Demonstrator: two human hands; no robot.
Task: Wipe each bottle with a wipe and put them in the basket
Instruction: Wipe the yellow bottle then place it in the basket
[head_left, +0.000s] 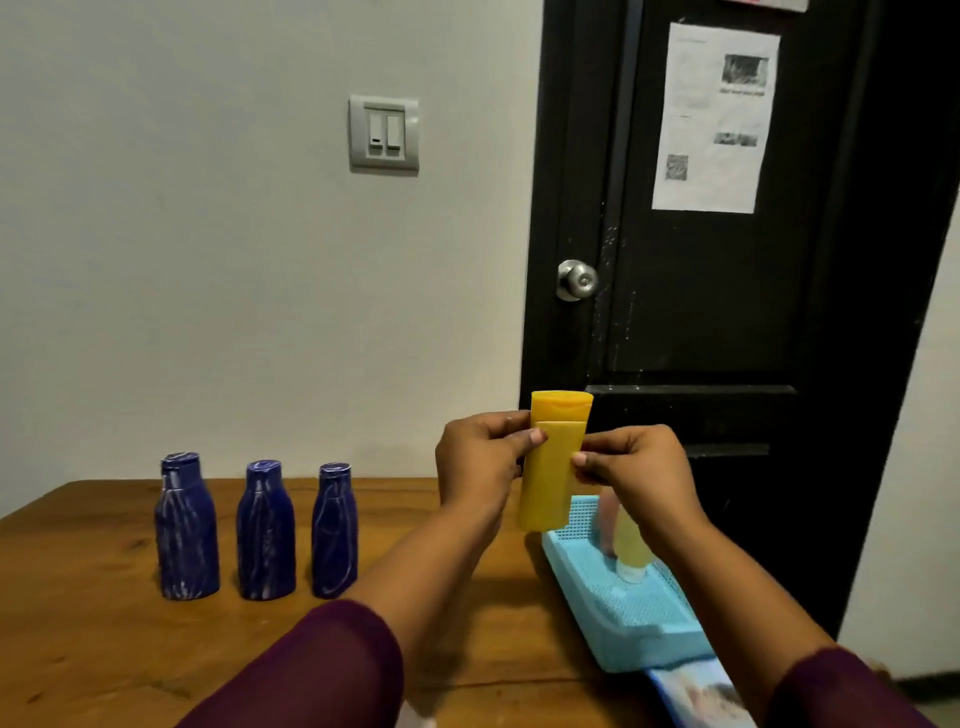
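A yellow bottle (551, 467) with its flat cap on top is held upright in the air above the table's right side. My left hand (480, 457) grips its left edge and my right hand (631, 467) pinches its right edge. No wipe is visible in either hand. Below them a light blue mesh basket (649, 613) holds another yellow bottle (631, 545), cap down, partly hidden by my right forearm. Three dark blue bottles (187, 527), (266, 530), (335, 530) stand in a row on the wooden table (78, 623) at the left.
A pale packet (696, 693) lies at the table's right front, just in front of the basket. Behind the table are a grey wall with a light switch (384, 134) and a black door (727, 260) with a knob.
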